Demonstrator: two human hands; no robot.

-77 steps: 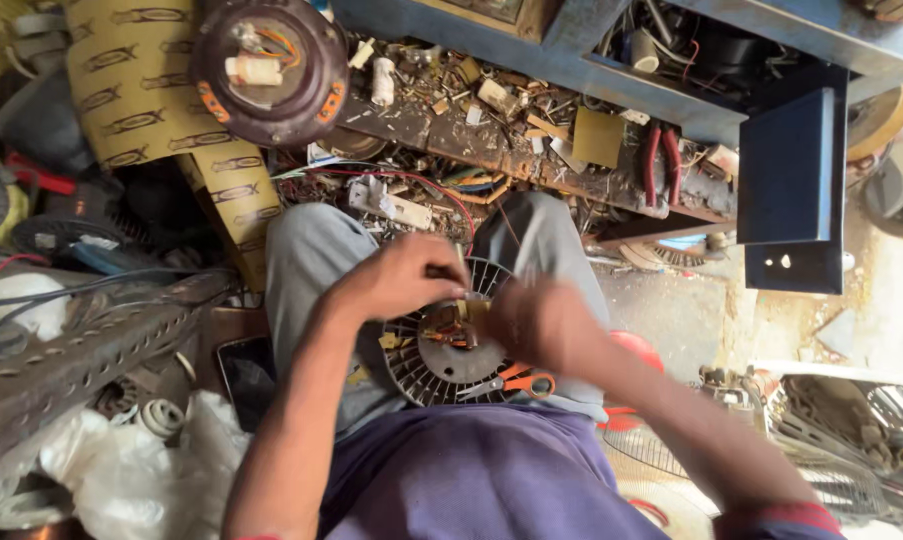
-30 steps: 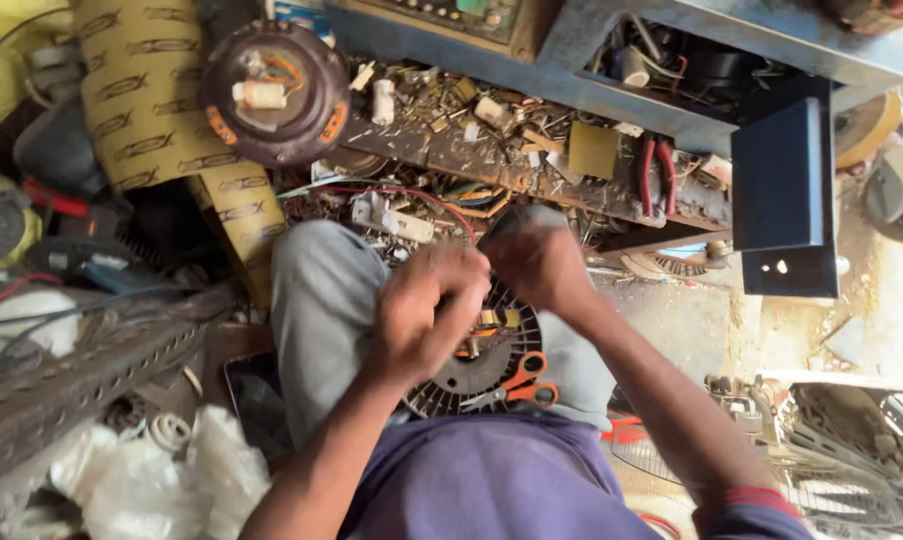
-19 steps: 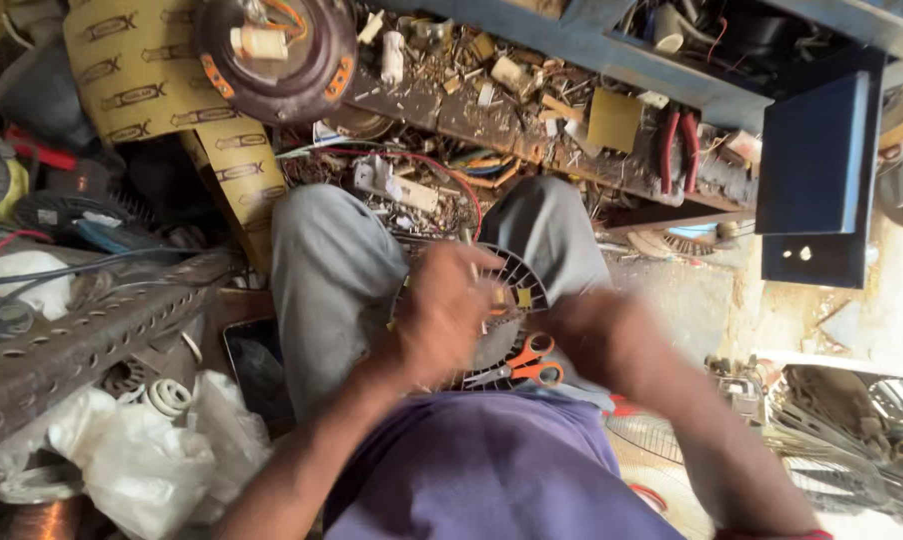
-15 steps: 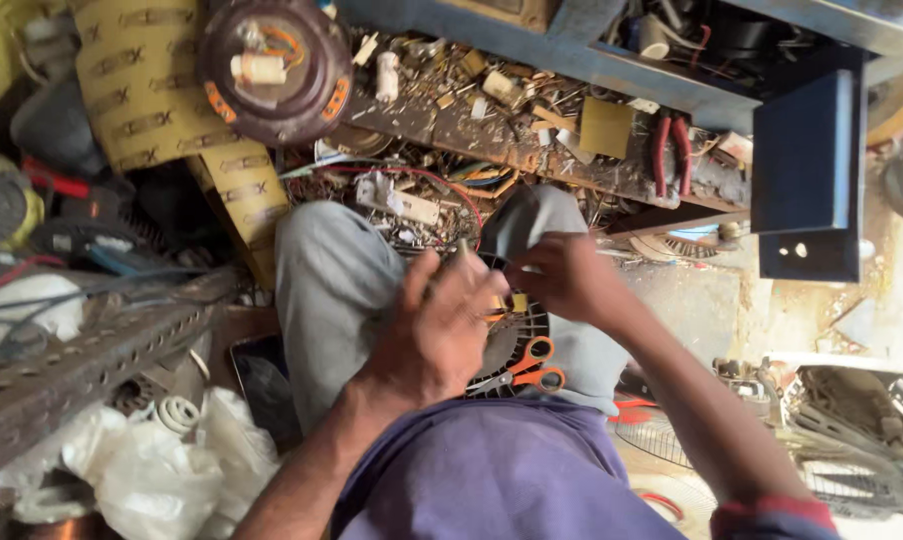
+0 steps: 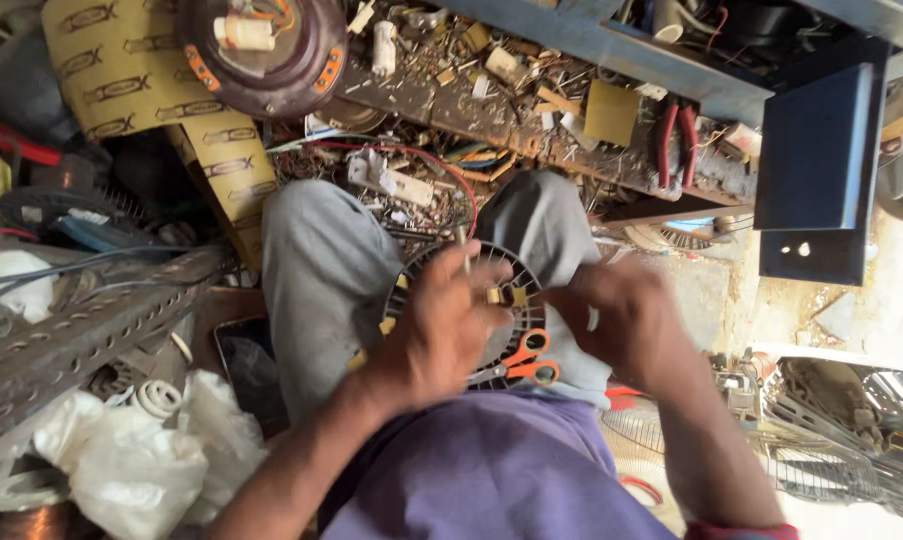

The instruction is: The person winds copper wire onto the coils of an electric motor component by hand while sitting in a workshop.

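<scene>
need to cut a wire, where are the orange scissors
In the head view, the orange scissors lie on the round slotted motor part in the lap, between the left hand and right hand.

One round slotted disc [image 5: 511, 290], one orange-handled scissors [image 5: 527, 358], two hands.

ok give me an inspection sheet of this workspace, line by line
surface: no table in use; a round slotted fan housing rests on the person's lap between grey-trousered knees.
job's things: small yellowish parts at the housing's centre; orange-handled scissors lie on it.
clutter: low wooden ledge strewn with scraps, red-handled pliers, brown round motor casing, white plastic bags.
grippers: left hand and right hand both pinch at the centre; blurred, exact grip unclear.
cables: red wire loops above the housing; dark cables at left.
surroundings: perforated metal angle bar, dark blue panel, wire fan guards.
</scene>
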